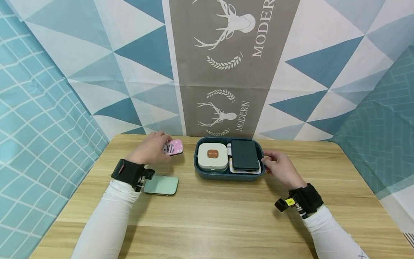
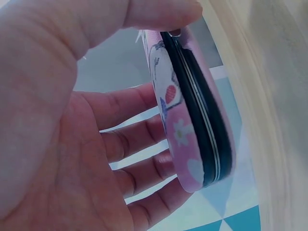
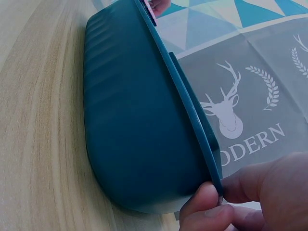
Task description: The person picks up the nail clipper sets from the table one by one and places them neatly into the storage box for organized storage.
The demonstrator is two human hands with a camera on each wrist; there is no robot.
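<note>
My left hand (image 1: 149, 148) holds a small pink patterned case (image 1: 175, 146) over the left back of the table. In the left wrist view the thumb is at one end of the case (image 2: 180, 130) and the fingertips meet its printed face; a black edge with thin metal lines runs round its side. My right hand (image 1: 282, 167) pinches the right end rim of a dark blue oblong basket (image 1: 223, 177). Inside sit a cream square box (image 1: 212, 151) with an orange-brown label, and a dark flat case (image 1: 244, 154) over white items, mostly hidden.
A mint green flat case (image 1: 163, 185) lies on the wooden table (image 1: 220, 223), just in front of my left hand. Patterned cloth with a deer print (image 1: 223, 117) rises right behind the basket. Blue checked cloth (image 1: 38, 118) borders the left side.
</note>
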